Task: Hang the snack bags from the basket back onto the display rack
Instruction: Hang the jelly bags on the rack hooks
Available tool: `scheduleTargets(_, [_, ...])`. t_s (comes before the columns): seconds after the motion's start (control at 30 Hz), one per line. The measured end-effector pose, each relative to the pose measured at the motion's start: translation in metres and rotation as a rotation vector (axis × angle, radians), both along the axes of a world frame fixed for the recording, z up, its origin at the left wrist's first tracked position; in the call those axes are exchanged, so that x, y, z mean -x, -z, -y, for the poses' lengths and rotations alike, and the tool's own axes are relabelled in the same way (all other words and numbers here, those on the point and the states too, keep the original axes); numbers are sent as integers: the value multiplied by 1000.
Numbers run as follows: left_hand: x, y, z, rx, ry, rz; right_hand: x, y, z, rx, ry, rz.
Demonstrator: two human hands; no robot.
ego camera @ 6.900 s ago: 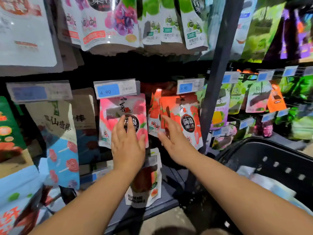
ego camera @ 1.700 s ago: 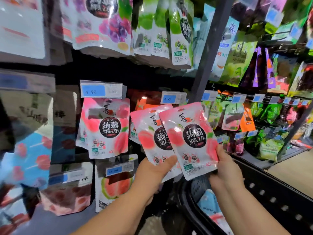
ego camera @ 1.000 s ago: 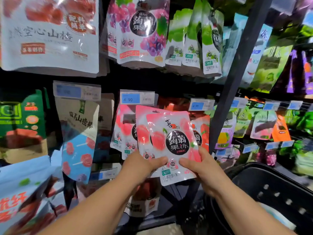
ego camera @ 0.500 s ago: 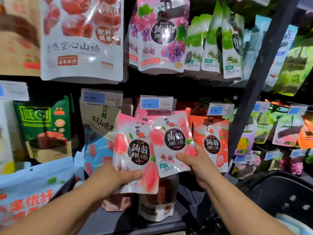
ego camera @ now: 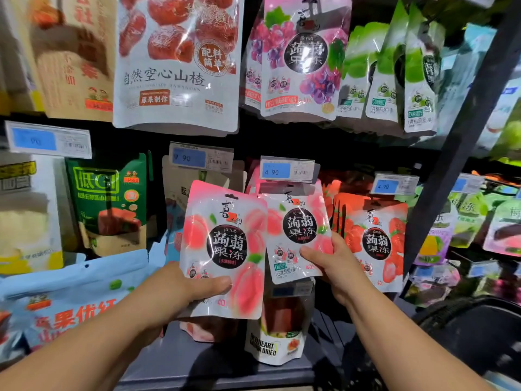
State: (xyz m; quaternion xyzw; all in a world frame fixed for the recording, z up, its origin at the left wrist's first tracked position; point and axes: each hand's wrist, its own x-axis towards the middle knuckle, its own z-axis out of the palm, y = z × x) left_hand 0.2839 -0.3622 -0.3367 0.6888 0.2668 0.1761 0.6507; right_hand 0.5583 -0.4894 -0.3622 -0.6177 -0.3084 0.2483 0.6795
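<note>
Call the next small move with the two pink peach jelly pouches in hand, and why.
Probably: the right hand pushes its glossy pink peach-print jelly pouch up and back onto the hook presumably behind the blue-and-white 4.90 price tag. That pouch's top already sits just under the tag; the left hand holds the second pink peach-print pouch lower, to the side.

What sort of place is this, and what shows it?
Probably a shop's snack aisle: a blue price tag, packed bags like the grape jelly bag hanging in rows, and a black basket.
</note>
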Motion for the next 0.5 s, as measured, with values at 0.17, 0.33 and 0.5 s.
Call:
scheduleTargets(0.17, [1, -2, 1, 37, -10, 15, 2, 0, -3, 2, 4, 13])
scheduleTargets(0.33, [-6, 5, -2, 17, -10, -16, 2, 1, -10, -5, 24, 25])
scheduleTargets(0.5, [-13, 5, -1, 21, -11, -16, 2, 8, -11, -14, 28, 15])
